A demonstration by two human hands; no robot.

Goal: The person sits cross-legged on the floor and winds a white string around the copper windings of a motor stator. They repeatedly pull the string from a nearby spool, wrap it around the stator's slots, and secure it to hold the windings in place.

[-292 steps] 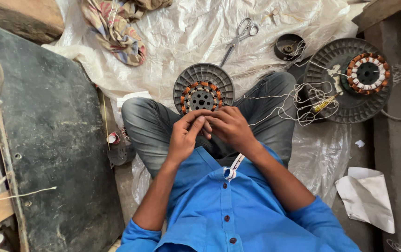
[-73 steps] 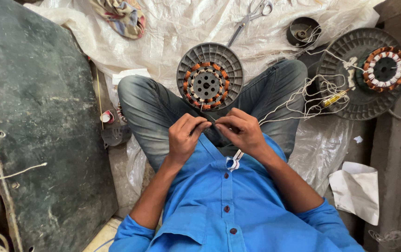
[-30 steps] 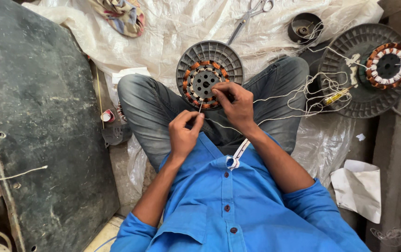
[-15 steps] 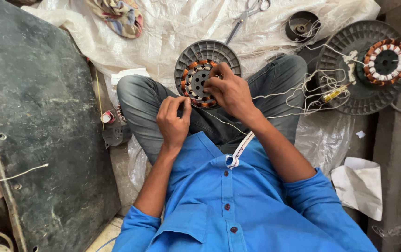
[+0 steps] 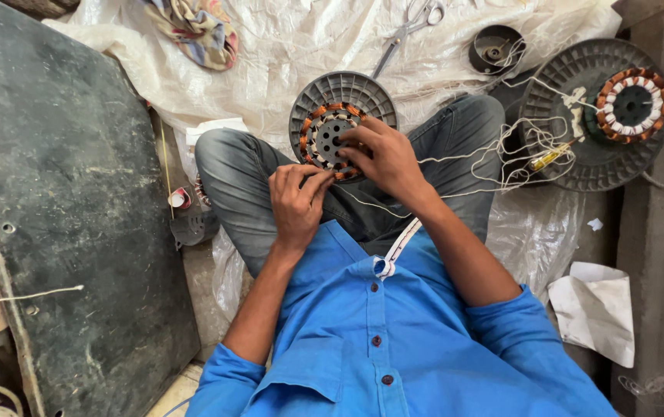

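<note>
Right hand [image 5: 386, 158]: I see it covering part of the stator [image 5: 330, 139], fingers curled on the windings.
Left hand [image 5: 297, 202]: fingers pinched together; whether it holds the white thread [image 5: 363, 202], I cannot tell.

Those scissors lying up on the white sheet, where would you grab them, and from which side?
Take the scissors by the two finger loops at their upper right end, coming from the top right. The blades point down-left toward the grey finned disc, so that end is sharp and crowded. The loops lie flat on the white sheet with open plastic around them, probably giving fingers room to slip in.
</note>
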